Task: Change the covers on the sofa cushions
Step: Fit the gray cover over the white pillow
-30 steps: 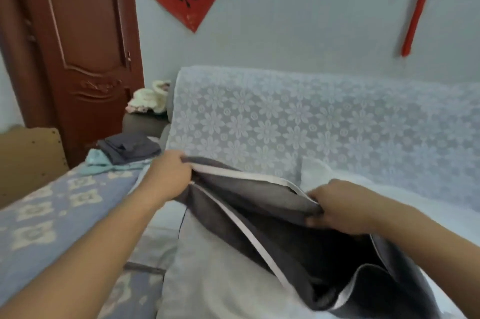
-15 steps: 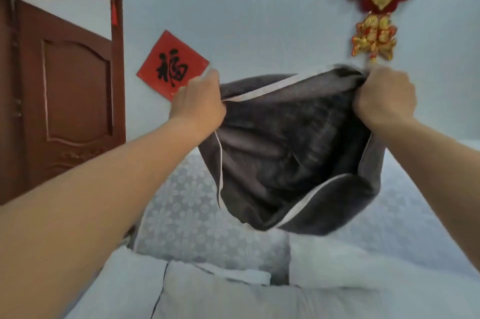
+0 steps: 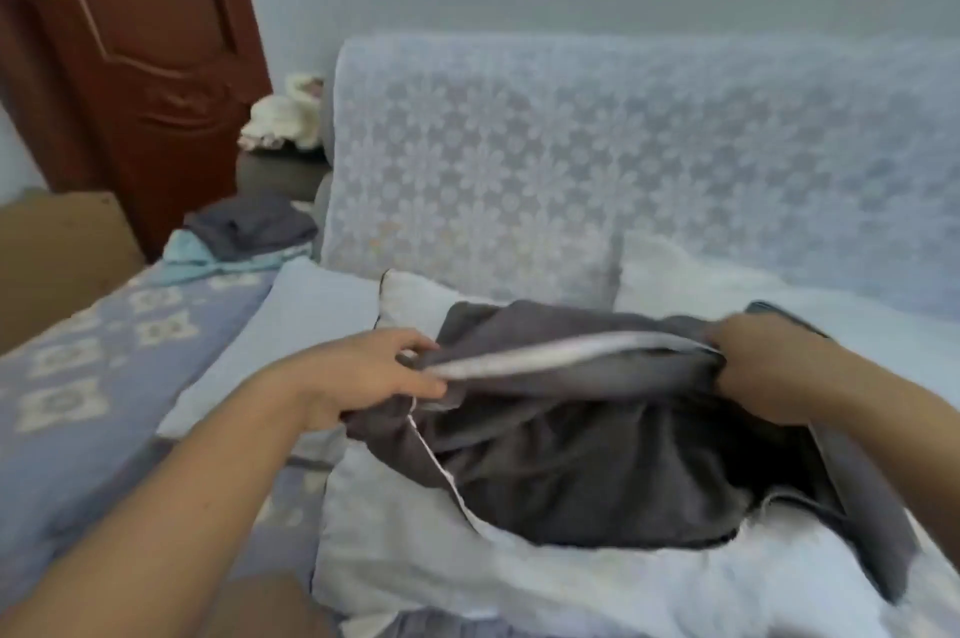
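You hold the dark grey cover [image 3: 597,455] low over the sofa, both hands at its open mouth. Your left hand [image 3: 363,377] pinches the left end of the pale trim [image 3: 561,351], thumb and fingers closed on the edge where the fabric bunches. Your right hand [image 3: 769,367] grips the right end of the same edge, fingers curled into the cloth; the fingertips themselves are buried in the folds, so you cannot see exactly how they lie. Between your hands the trim runs in a shallow arc, and the rest of the cover sags below it in loose creases. The cover rests on a white cushion [image 3: 467,564] lying flat in front of you, its near half spread out under the grey cloth. Another pale cushion [image 3: 675,274] shows behind, leaning toward the sofa back, which is draped in a white lace throw [image 3: 571,144] with a flower pattern. To your left the seat carries a blue spread [image 3: 78,377] with white squares, and at its far end lies a small heap of folded clothes [image 3: 249,227], dark grey on light blue. Beyond that stands a brown door [image 3: 130,40], and a cream bundle [image 3: 285,118] sits beside the sofa's corner. The frame is somewhat blurred.
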A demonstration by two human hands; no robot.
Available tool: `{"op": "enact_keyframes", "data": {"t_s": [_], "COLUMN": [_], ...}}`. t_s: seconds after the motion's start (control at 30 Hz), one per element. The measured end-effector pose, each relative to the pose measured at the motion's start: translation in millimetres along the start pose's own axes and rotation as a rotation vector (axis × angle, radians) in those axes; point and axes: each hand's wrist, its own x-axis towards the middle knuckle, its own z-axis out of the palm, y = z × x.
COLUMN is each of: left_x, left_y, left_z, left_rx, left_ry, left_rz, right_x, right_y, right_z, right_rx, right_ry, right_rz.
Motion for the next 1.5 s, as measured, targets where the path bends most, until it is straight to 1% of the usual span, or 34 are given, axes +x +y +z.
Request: {"op": "enact_keyframes", "data": {"t_s": [0.03, 0.1, 0.17, 0.23, 0.4, 0.47, 0.5, 0.53, 0.57, 0.67, 0.7, 0.73, 0.77, 0.83, 0.87, 0.93, 1.0, 1.03, 1.07, 1.1, 1.17, 1.2, 1.27, 1.33, 1.37, 1.4, 1.43, 1.47, 1.5], "left_x": [-3, -6, -9, -8, -12, -15, -16, -19, -22, -36, -40, -42, -45, -52, -56, -63, -64, -61, -58, -53, -46, -43, -43, -49, -51, -52, -55, -57, -60], "left_y": [-19, -40, -50, -53, -54, -54, -53, -52, -49, -41, -36, -33, -29, -19, -15, -11, -10, -11, -12, -13, -17, -19, -21, -17, -14, -9, -4, 1, 7], "left_z": [2, -3, -15, -22, -26, -27, -26, -25, -22, -12, -9, -5, -1, 10, 15, 30, 45, 52, 57, 60, 58, 53, 43, 35, 33, 32, 32, 34, 36], "left_rx": [-0.116, -0.352, -0.514, -0.533, -0.383, -0.398, -0.417, -0.443, -0.483, -0.617, -0.62, -0.564, -0.444, -0.096, 0.054, 0.308, 0.595, 0.695, 0.734, 0.706, 0.6, 0.526, 0.415, 0.426, 0.472, 0.548, 0.639, 0.717, 0.771], "left_ry": [-0.067, -0.132, -0.154, -0.167, -0.169, -0.188, -0.189, -0.187, -0.194, -0.226, -0.206, -0.148, -0.054, 0.133, 0.207, 0.268, 0.312, 0.347, 0.374, 0.406, 0.458, 0.461, 0.413, 0.397, 0.432, 0.499, 0.593, 0.692, 0.773], "left_rz": [-0.052, -0.06, -0.043, -0.02, -0.026, -0.016, 0.001, 0.026, 0.056, 0.155, 0.17, 0.17, 0.163, 0.181, 0.214, 0.245, 0.206, 0.184, 0.163, 0.162, 0.173, 0.177, 0.221, 0.239, 0.229, 0.213, 0.218, 0.25, 0.306], "right_x": [1, 4, 12, 18, 15, 7, 0, -6, -11, -16, -14, -13, -10, -7, -5, -6, -13, -18, -23, -28, -39, -42, -49, -55, -58, -62, -66, -67, -66], "right_y": [2, 5, 0, -8, -21, -22, -25, -29, -36, -74, -87, -97, -104, -110, -110, -114, -121, -125, -128, -129, -122, -115, -101, -95, -95, -97, -102, -104, -104], "right_z": [19, 30, 31, 28, 24, 25, 25, 27, 31, 48, 56, 62, 66, 61, 54, 35, 18, 12, 7, 3, -3, -6, -9, -13, -17, -23, -30, -37, -41], "right_rx": [0.06, 0.18, 0.201, 0.206, 0.307, 0.22, 0.117, -0.009, -0.097, -0.112, -0.106, -0.106, -0.115, -0.097, -0.044, 0.123, 0.254, 0.288, 0.298, 0.284, 0.214, 0.165, 0.063, -0.006, -0.004, 0.02, 0.06, 0.111, 0.182], "right_ry": [-0.045, -0.006, 0.037, 0.048, 0.142, 0.121, 0.1, 0.095, 0.122, 0.254, 0.304, 0.329, 0.345, 0.408, 0.454, 0.535, 0.617, 0.628, 0.615, 0.569, 0.393, 0.31, 0.213, 0.115, 0.084, 0.088, 0.132, 0.24, 0.411], "right_rz": [-0.001, 0.056, 0.066, 0.061, 0.099, 0.095, 0.101, 0.08, 0.019, -0.291, -0.362, -0.399, -0.419, -0.46, -0.468, -0.462, -0.468, -0.485, -0.513, -0.526, -0.482, -0.438, -0.39, -0.369, -0.365, -0.366, -0.369, -0.361, -0.324]}}
